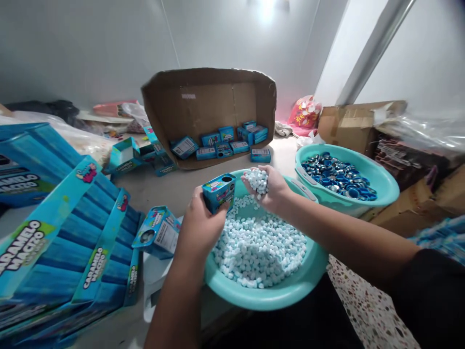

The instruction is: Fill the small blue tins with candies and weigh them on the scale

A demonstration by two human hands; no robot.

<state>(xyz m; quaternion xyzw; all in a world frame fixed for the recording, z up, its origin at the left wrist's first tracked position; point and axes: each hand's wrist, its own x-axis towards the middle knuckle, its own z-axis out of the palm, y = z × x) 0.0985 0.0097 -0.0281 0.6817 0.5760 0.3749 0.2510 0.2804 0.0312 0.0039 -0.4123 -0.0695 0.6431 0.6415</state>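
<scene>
My left hand (205, 218) is closed around a small blue candy box (220, 191), held upright with a dark round hole in its top. A heap of pale blue and white candies (257, 182) lies cupped in my right hand (275, 190), just right of the box and a little apart from it. Beneath both hands is a turquoise basin (265, 301) with many loose candies (257, 247) of the same kind. To the left, another blue box (160, 232) rests tilted on a white scale-like device (152, 286), pale candies showing through its hole.
An open cardboard box (203, 104) on its side holds several small blue boxes. At right, a second turquoise basin (390, 186) contains blue and silver caps (337, 174). Stacked blue display cartons (69, 237) crowd the left. Brown cartons (345, 128) stand at the back right.
</scene>
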